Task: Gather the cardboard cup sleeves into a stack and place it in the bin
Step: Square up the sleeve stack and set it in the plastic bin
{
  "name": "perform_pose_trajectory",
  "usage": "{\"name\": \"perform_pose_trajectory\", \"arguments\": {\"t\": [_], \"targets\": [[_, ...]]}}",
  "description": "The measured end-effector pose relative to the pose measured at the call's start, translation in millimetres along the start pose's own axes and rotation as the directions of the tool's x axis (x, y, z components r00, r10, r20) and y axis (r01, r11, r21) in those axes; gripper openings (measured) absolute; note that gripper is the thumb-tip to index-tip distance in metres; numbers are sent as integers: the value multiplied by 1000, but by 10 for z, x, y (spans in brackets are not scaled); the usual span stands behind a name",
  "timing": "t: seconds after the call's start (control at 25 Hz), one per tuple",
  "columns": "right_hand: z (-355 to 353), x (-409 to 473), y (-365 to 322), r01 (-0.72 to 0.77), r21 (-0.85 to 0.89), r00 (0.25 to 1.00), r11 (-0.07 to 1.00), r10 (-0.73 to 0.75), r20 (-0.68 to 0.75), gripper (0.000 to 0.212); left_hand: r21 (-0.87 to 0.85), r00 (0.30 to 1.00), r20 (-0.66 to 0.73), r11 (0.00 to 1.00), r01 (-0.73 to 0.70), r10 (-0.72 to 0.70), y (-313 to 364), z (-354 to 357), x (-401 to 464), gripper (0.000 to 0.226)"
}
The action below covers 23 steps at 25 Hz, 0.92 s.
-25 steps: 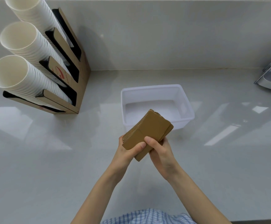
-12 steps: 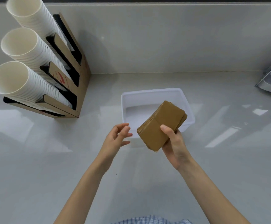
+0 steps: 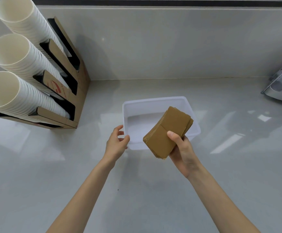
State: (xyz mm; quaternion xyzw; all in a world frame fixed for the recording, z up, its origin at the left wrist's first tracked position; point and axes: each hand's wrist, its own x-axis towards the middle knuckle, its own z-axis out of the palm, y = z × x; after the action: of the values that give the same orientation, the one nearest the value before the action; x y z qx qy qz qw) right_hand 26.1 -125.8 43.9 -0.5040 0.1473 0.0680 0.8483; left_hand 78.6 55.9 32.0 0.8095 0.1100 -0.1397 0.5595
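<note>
One tidy stack of sleeves (image 3: 168, 132) gripped in the right hand (image 3: 181, 149) above the bin (image 3: 155, 101), left hand (image 3: 116, 142) loosely open, so only the drop-in's left.

Sleeve stack (image 3: 168, 132) in R hand (image 3: 182, 150), over bin (image 3: 153, 102).

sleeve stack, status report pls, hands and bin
Right hand grips sleeve stack above white bin. Left hand open, empty, at bin's near-left corner. Bin empty, nothing blocking.

Brown cardboard sleeves (image 3: 168, 132), white bin (image 3: 153, 102), white cups (image 3: 19, 56), grey counter (image 3: 153, 190)
</note>
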Motion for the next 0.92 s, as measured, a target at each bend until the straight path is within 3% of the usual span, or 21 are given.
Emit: {"name": "perform_pose_trajectory", "arguments": {"t": [0.28,0.48,0.68,0.92], "targets": [[19,63,-85,11,-36,1000,999,-10,30,54,-33,1000,-8,999,9,-9,-35,-140,9,50],[172,318,-357,8,-95,999,995,-3,50,41,0,1000,15,1000,10,-10,-54,-233,49,49],[327,710,-345,-131,-223,991,966,136,4,44,-5,1000,-13,1000,13,-13,-69,-251,132,38],[431,969,-8,-340,-354,939,871,338,-70,20,-69,999,-42,997,27,-30,-89,-247,244,27]]}}
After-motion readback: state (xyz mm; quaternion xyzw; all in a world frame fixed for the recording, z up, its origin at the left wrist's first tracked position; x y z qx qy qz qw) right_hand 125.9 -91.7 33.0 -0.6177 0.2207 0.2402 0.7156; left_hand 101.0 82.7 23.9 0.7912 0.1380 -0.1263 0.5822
